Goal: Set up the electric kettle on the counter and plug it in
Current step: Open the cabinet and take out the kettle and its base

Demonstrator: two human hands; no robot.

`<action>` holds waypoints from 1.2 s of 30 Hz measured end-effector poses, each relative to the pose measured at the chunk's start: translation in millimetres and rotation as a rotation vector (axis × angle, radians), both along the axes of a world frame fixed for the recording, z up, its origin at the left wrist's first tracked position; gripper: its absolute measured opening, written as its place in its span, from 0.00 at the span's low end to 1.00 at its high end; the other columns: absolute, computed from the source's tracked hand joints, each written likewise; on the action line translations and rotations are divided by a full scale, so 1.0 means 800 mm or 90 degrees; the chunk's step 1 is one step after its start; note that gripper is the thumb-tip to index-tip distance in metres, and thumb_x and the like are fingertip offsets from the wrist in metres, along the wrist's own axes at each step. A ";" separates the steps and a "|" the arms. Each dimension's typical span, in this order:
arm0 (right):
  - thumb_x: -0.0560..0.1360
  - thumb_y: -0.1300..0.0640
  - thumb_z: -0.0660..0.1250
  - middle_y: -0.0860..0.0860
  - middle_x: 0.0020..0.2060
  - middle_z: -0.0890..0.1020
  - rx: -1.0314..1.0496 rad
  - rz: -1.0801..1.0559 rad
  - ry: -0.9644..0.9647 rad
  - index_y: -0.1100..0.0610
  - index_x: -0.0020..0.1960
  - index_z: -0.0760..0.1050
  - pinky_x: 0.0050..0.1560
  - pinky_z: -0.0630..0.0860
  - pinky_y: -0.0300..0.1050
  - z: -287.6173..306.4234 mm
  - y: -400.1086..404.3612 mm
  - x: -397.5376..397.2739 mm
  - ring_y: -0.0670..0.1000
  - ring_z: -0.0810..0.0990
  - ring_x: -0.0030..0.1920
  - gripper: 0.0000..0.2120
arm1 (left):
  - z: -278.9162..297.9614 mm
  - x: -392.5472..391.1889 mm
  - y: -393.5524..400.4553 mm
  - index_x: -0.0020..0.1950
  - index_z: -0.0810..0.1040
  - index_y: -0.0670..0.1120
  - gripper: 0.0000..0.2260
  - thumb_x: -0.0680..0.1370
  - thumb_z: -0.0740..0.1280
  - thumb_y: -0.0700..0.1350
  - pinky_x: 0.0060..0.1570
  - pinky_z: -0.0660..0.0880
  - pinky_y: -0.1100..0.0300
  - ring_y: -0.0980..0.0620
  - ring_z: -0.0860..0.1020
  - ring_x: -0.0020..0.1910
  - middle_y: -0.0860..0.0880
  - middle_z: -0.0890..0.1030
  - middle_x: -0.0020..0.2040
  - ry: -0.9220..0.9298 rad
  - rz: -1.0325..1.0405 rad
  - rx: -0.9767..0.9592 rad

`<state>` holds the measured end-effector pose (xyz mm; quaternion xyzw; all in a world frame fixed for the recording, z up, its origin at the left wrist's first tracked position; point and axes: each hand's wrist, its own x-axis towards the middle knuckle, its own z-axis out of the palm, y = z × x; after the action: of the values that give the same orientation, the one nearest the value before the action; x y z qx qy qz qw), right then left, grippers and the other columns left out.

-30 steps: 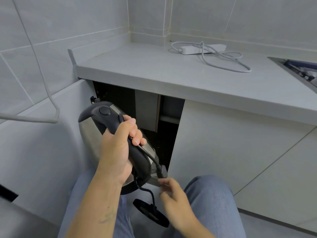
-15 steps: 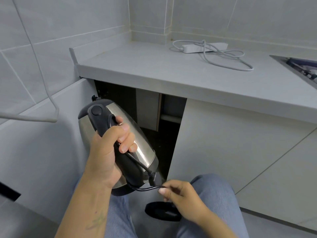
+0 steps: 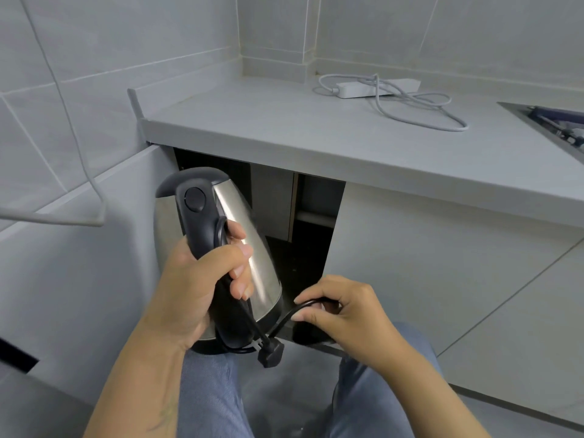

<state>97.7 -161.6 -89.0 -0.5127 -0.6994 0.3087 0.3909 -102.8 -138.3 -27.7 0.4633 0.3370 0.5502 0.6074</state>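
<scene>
Both hands busy, low before the open cupboard (image 3: 303, 222). Left hand (image 3: 196, 286) wrapped round the black handle of the kettle (image 3: 252, 248), carried upright clear of the knees, likely for lifting to the counter (image 3: 316, 134). Right hand (image 3: 344, 314) pinching the black cord (image 3: 284, 320), probably to gather slack; plug (image 3: 271, 354) dangling beneath. Farther off, white power strip (image 3: 376, 89) lying on the counter by the wall.

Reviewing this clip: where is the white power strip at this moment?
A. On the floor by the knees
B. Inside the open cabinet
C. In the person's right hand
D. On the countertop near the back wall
D: the white power strip lies on the countertop by the tiled back wall, its cable looped beside it, untouched by either hand.
</scene>
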 end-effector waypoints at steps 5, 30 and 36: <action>0.70 0.57 0.75 0.43 0.38 0.79 0.106 0.066 -0.103 0.52 0.47 0.84 0.43 0.71 0.31 0.035 0.006 0.001 0.44 0.77 0.43 0.06 | -0.004 0.000 0.003 0.45 0.77 0.44 0.07 0.68 0.67 0.37 0.29 0.73 0.60 0.51 0.71 0.24 0.45 0.73 0.28 0.093 -0.010 0.048; 0.61 0.59 0.82 0.48 0.40 0.76 0.096 0.082 0.003 0.57 0.36 0.78 0.36 0.77 0.47 0.074 0.021 0.005 0.53 0.75 0.35 0.12 | -0.022 0.022 -0.007 0.41 0.78 0.42 0.03 0.69 0.70 0.39 0.35 0.77 0.59 0.46 0.80 0.31 0.41 0.79 0.29 0.263 -0.240 0.012; 0.62 0.58 0.81 0.47 0.41 0.77 0.102 0.083 0.031 0.56 0.40 0.80 0.38 0.78 0.48 0.068 0.022 0.005 0.51 0.78 0.36 0.12 | -0.026 0.023 -0.008 0.41 0.75 0.37 0.07 0.66 0.67 0.38 0.27 0.71 0.59 0.49 0.71 0.22 0.44 0.71 0.25 0.219 -0.218 -0.046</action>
<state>101.7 -144.2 -34.3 -0.4255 -0.7438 0.2894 0.4266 -84.6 -144.7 -48.2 0.5783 0.3715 0.3401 0.6418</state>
